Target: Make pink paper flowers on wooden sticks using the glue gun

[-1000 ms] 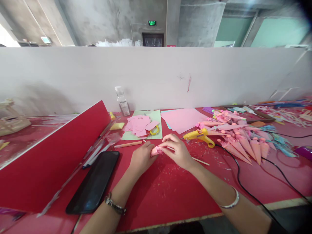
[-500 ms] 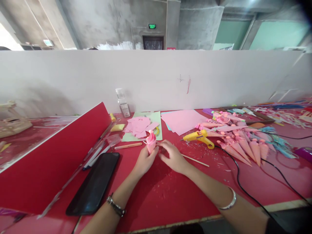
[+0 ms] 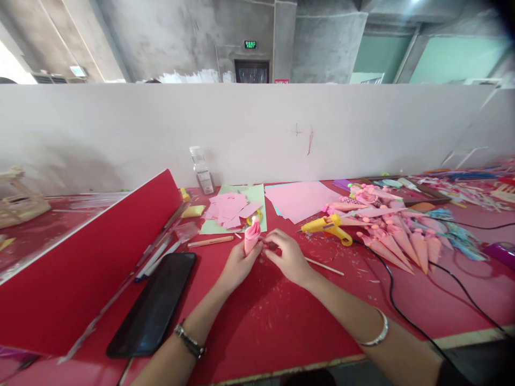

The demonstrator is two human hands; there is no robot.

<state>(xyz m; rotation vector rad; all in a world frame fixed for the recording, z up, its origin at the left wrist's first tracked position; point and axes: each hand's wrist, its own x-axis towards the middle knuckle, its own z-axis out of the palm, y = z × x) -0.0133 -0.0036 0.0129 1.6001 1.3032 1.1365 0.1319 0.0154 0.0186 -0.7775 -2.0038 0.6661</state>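
A small pink paper cone (image 3: 252, 238) with a swirled top and a pale tip stands in my left hand (image 3: 238, 266), whose fingers wrap round its lower part. My right hand (image 3: 287, 258) is beside it, thumb and fingertips drawn together near the cone's right side; whatever they pinch is too small to make out. Behind the cone, pink paper pieces (image 3: 227, 208) lie on a green sheet (image 3: 257, 194). A thin wooden stick (image 3: 325, 266) rests on the red table (image 3: 257, 332), partly behind my right hand.
A yellow glue gun (image 3: 328, 228) with a black cable lies right of centre, before a pile of pink cones (image 3: 398, 236). Pink sheets (image 3: 301, 199) are at the back. On the left are a black phone (image 3: 155, 305), a pencil (image 3: 210, 241), a bottle (image 3: 203, 174) and a red board (image 3: 100, 252).
The cone has tilted a little to the right in my left hand. My right fingertips have drawn closer together beside it.
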